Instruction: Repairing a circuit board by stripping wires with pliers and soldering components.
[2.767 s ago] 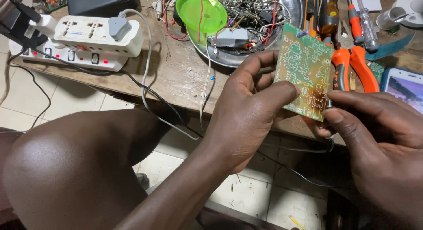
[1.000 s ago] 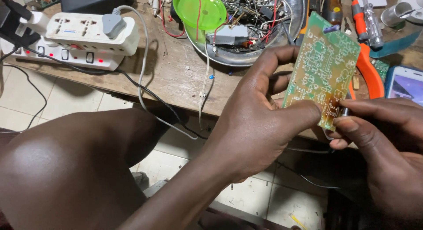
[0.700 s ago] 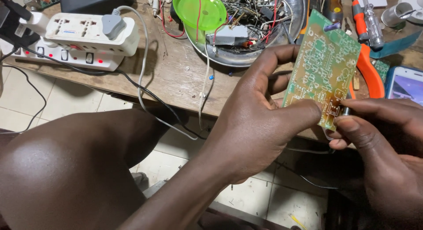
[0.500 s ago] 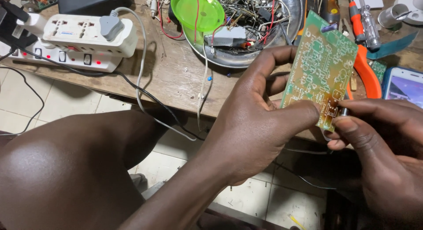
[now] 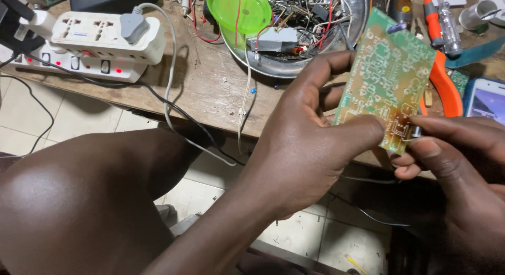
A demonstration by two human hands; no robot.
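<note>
Both hands, left (image 5: 305, 148) and right (image 5: 452, 164), pinch the green board (image 5: 386, 77) upright, just below the metal bowl (image 5: 294, 64).

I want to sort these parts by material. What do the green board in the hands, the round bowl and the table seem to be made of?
Circuit board: likely rigid laminate, matte green coating with pale traces, browned near the lower corner.
Bowl: apparently metal, a shiny grey rim with reflections.
Table: looks like bare wood, brown, scratched, with visible grain.
</note>
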